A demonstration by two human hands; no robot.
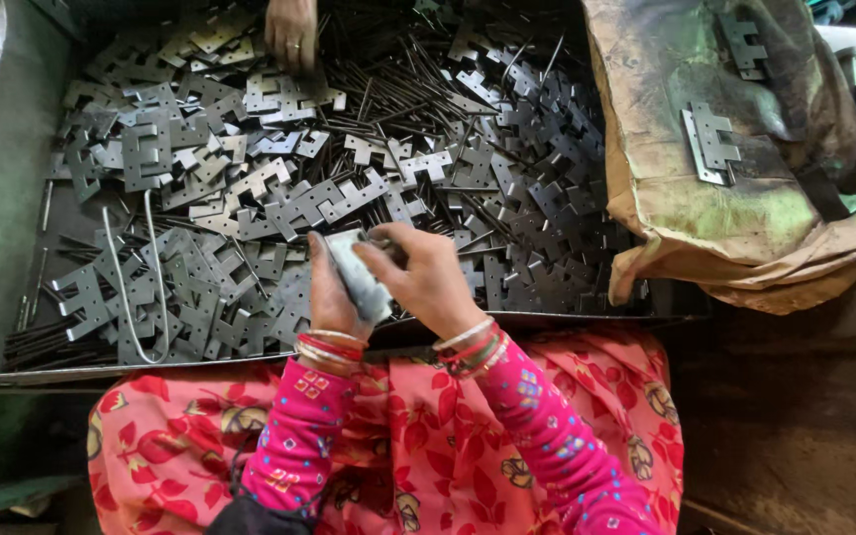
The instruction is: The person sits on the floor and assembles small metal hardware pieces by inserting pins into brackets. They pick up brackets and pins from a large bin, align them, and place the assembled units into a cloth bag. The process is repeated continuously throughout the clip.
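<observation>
Both hands grip one hinge (361, 277): left hand (334, 292) cradles, right hand (428, 282) pinches; likely mid-assembly, pin alignment next, above tray (250, 362).

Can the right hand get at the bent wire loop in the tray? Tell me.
Probably not at once: the right hand and left hand together hold a metal piece. The wire loop lies uncovered on the hinge plates, beyond the left hand.

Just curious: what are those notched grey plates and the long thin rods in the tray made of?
Plates: probably stamped sheet metal, likely steel; flat, thin, dull grey sheen, punched holes. Rods: seemingly metal wire; straight, dark, faintly glinting.
</observation>
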